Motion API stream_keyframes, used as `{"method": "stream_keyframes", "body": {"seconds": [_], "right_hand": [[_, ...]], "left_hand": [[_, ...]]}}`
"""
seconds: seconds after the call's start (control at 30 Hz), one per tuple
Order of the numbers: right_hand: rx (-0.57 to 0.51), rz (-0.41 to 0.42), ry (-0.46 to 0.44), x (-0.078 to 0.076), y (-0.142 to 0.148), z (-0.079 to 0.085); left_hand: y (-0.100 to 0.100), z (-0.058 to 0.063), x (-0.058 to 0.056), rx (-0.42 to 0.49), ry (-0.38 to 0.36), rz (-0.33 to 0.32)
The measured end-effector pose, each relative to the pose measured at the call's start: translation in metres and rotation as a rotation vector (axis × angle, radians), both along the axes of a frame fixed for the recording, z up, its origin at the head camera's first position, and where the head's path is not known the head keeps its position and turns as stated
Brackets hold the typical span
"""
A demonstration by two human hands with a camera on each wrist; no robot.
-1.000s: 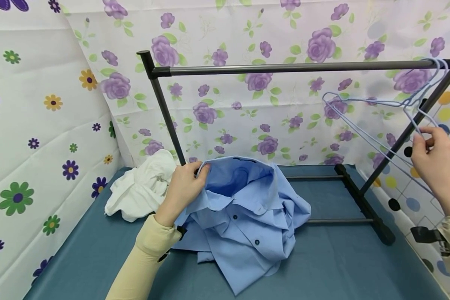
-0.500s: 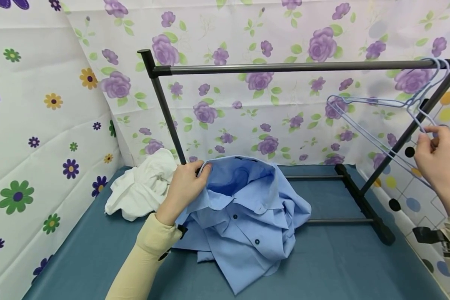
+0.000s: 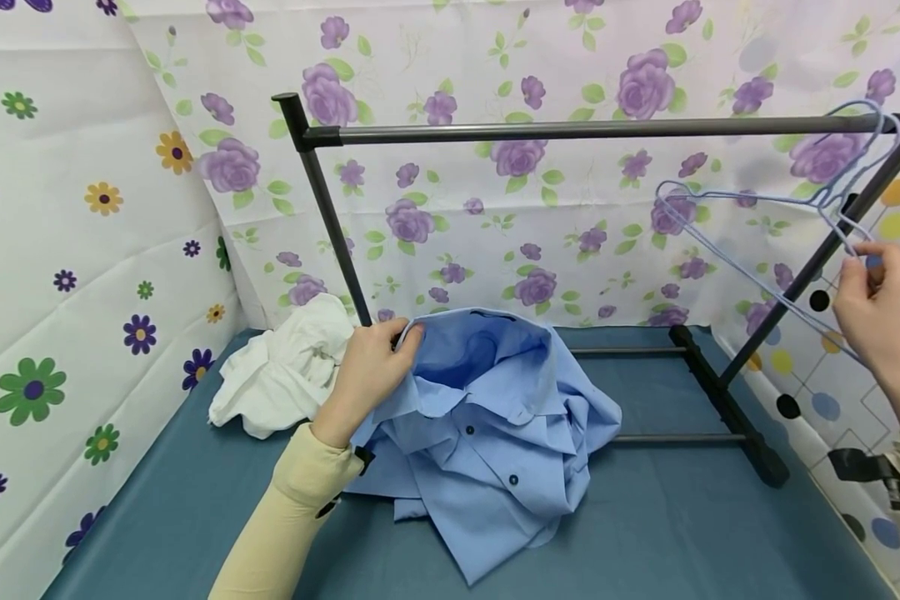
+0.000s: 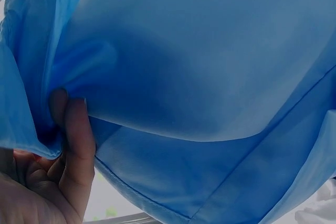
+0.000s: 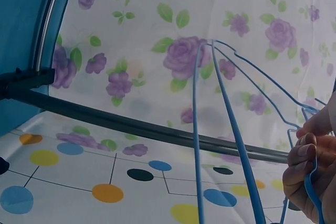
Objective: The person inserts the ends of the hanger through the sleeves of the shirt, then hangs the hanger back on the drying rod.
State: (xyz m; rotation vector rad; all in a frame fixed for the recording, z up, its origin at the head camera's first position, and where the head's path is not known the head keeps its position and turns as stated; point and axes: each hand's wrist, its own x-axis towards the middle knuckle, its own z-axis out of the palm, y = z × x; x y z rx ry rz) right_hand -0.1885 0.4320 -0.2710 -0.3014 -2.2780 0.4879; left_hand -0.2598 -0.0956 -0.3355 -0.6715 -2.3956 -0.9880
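Observation:
A crumpled light blue button shirt (image 3: 495, 458) lies on the table, its collar raised and its neck opening facing up. My left hand (image 3: 371, 367) pinches the left edge of the collar between thumb and fingers. In the left wrist view, fingertips press into folded blue cloth (image 4: 173, 77). At the far right, my right hand (image 3: 881, 325) pinches a blue wire hanger (image 5: 237, 142) near its shoulder, just below the neck. Two hangers overlap there, with their hooks at the right end of the rack's top bar (image 3: 570, 130). One hook appears tipped up to the left.
Left of the shirt is a bunched white cloth (image 3: 285, 367). The black rack stands behind the shirt, its right foot (image 3: 727, 408) on the blue-green table cover (image 3: 667, 517). Flowered sheets (image 3: 435, 217) close off the back and left; a dotted sheet hangs right.
My right hand has moved slightly right and up with the hanger, and one hook has tilted up at the bar. My left hand and the shirt stay in place.

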Motion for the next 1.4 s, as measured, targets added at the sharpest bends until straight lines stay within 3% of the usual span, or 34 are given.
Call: {"method": "stream_keyframes", "body": {"seconds": [0.2, 0.57, 1.4], "right_hand": [[-0.027, -0.003, 0.008, 0.003, -0.006, 0.004], [-0.023, 0.024, 0.126, 0.006, -0.012, 0.008], [0.016, 0.132, 0.169, 0.022, -0.032, 0.009]], "left_hand": [[0.0, 0.0, 0.0, 0.003, 0.009, -0.007], [-0.001, 0.0, 0.0, 0.006, 0.015, -0.003], [-0.002, -0.002, 0.001, 0.006, -0.005, -0.008]]}}
